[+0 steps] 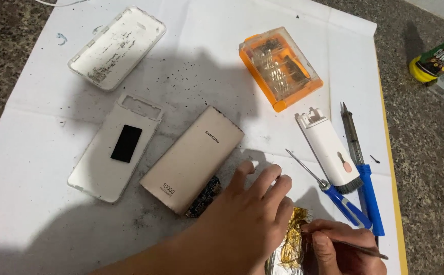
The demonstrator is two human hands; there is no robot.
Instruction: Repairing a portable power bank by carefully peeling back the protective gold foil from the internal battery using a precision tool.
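Observation:
My left hand (pixel 250 214) lies flat, fingers spread, pressing down on a crinkled gold foil-wrapped pack (pixel 291 243) at the near edge of the white paper sheet (pixel 191 76). My right hand (pixel 341 249) grips a thin metal pick (pixel 362 248) with its tip at the foil. A beige power bank shell (pixel 194 158) lies just left of my left hand, with a dark circuit board (pixel 204 197) poking out at its near end.
Two white plastic case halves (pixel 115 153) (pixel 116 47) lie at left. An orange clear-lidded bit box (pixel 280 66) sits at the back. A white cleaning brush tool (pixel 328 153), a blue-handled screwdriver (pixel 334 193) and a blue-handled soldering iron (pixel 362 173) lie at right. A green-yellow tube (pixel 435 61) rests on the stone counter.

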